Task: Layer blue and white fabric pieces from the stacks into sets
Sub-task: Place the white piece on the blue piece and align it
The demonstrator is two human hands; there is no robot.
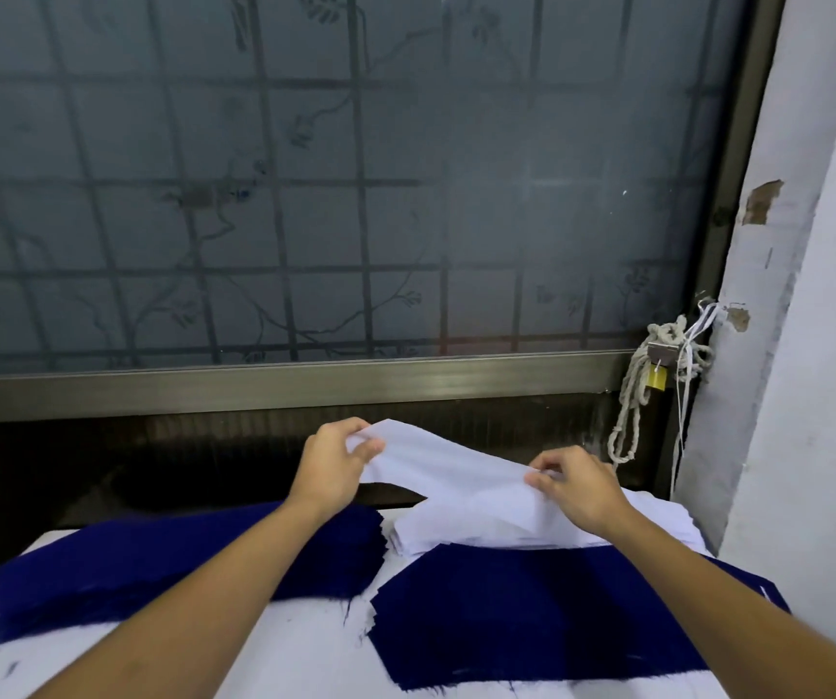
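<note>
A white fabric piece (436, 459) is lifted above the white stack (658, 522) at the back right of the table. My left hand (333, 464) pinches its far left corner, and my right hand (575, 484) pinches its right edge. A thick stack of dark blue pieces (103, 567) lies at the left. In front of the white stack sits a layered pile (532, 612) with a blue piece on top and white edges showing along its side.
The table (295, 643) has a white cover with loose blue threads. Behind it are a frosted barred window (335, 184) and its metal sill. A knotted rope with a padlock (655, 378) hangs at the right, beside a white wall (819, 345).
</note>
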